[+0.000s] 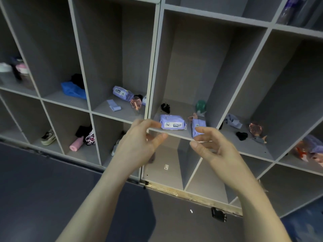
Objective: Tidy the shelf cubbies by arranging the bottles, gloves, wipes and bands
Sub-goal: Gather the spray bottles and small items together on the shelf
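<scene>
We see dim, bluish light, deep shadow inside the cubbies (192, 67), wide-angle bending at the edges, and soft blur throughout

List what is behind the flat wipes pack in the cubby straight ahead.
Behind the flat wipes pack lie a black band at back left and a green bottle at back right. The right hand hides part of the second pack.

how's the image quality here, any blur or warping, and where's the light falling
Head view: wide-angle warp bows and slants the shelf lines; the far-left cubby items and both hands, left and right, are softly blurred; the wipes pack in the middle cubby is sharpest; light falls brightest on the lower middle cubbies, while the floor and left side stay dim.
</scene>
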Action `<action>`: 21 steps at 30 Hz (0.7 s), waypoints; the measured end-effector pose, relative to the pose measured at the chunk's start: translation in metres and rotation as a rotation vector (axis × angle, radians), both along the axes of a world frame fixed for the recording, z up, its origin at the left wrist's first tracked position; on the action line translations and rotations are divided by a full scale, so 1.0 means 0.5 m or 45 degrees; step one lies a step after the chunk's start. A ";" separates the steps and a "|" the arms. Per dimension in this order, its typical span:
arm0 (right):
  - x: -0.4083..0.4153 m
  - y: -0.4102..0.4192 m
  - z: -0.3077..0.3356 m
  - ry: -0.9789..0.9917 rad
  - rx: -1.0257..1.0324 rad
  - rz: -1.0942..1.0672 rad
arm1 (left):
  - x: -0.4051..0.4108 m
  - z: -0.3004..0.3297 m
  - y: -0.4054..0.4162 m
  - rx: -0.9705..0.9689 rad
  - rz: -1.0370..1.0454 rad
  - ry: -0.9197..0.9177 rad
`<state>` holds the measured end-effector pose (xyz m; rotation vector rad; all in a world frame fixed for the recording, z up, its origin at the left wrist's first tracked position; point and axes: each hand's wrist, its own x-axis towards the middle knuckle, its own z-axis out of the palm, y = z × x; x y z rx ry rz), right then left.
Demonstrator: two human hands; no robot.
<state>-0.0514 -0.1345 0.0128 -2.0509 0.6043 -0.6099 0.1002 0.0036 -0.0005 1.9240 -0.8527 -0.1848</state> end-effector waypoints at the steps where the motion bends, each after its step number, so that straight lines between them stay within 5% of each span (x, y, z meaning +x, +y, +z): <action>1: 0.007 -0.012 -0.004 0.002 0.006 0.027 | 0.006 -0.002 -0.010 -0.013 0.015 0.001; 21: 0.365 -0.211 -0.090 0.074 -0.165 0.384 | 0.292 -0.103 -0.143 0.083 0.445 -0.016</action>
